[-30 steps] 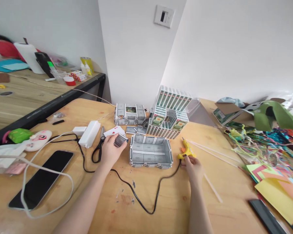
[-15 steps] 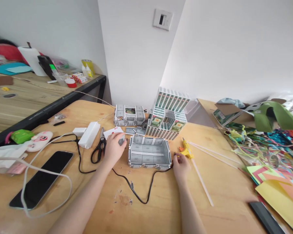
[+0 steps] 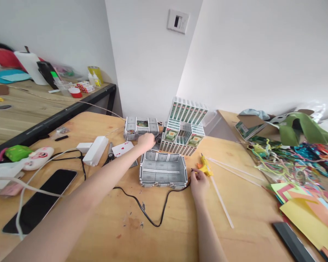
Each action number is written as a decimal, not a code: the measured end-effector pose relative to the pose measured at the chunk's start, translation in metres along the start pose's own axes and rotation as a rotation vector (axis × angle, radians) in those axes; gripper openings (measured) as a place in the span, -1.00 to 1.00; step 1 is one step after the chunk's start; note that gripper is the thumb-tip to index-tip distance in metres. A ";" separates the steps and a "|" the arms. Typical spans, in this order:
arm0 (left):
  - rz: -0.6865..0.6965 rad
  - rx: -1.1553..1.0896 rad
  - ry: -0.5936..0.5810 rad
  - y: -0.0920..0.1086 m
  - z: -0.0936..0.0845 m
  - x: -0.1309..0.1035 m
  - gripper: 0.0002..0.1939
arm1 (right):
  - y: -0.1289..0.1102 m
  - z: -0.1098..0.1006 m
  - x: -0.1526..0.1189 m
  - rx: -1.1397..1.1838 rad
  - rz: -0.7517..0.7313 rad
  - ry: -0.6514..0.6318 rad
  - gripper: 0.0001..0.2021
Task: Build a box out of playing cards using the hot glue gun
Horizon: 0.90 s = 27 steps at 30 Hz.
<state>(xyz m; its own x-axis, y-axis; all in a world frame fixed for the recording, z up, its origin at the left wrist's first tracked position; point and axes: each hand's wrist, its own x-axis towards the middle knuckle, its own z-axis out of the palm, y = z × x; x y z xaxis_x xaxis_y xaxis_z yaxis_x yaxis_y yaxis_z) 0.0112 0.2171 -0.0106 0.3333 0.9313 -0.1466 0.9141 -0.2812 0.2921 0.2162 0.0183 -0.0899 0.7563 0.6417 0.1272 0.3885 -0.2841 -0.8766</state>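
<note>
I am reaching my left hand [image 3: 146, 142] forward over the table [image 3: 169, 242], past the left rear of the open box [image 3: 164, 171]. Its fingers are pointing away and hiding behind the hand, so I cannot tell how far open they are or whether they are holding anything. It is hovering or resting by the front right of the closed box [image 3: 141, 128], next to a dark cable bundle [image 3: 157, 138]; I cannot tell whether it is touching either. My right hand [image 3: 199, 182] is keeping low, just right of the open box, its fingers curling inward with the tips close together at the black cord [image 3: 157, 225]; I cannot tell whether they are pinching it. The yellow glue gun [image 3: 205, 167] is lying just beyond that hand, its nozzle pointing away, with a clear glue stick [image 3: 222, 202] stretching from near its rear end toward me. The open box is sitting between my two forearms, its patterned inside facing up. Behind it, the green card packs [image 3: 184, 138] are standing in tiers. Under my left forearm, the scissors [image 3: 109, 158] and white playing cards [image 3: 122, 148] are partly showing, with the phone [image 3: 41, 202] lying farther left.
</note>
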 end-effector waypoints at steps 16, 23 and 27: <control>0.162 -0.268 0.261 -0.035 -0.034 -0.048 -0.68 | -0.001 0.000 0.000 -0.003 -0.025 0.001 -0.65; 0.061 -0.124 0.368 -0.044 -0.036 -0.064 -0.74 | -0.003 -0.002 -0.003 0.009 -0.036 -0.014 -0.67; 0.097 -0.048 0.293 -0.044 -0.031 -0.061 -0.79 | -0.004 -0.003 -0.004 0.011 -0.031 -0.013 -0.67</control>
<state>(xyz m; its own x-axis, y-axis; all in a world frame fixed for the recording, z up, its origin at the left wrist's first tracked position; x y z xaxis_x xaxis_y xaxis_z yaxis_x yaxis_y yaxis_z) -0.0561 0.1799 0.0148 0.3316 0.9297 0.1606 0.8670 -0.3674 0.3366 0.2133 0.0150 -0.0856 0.7370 0.6594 0.1486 0.4060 -0.2560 -0.8773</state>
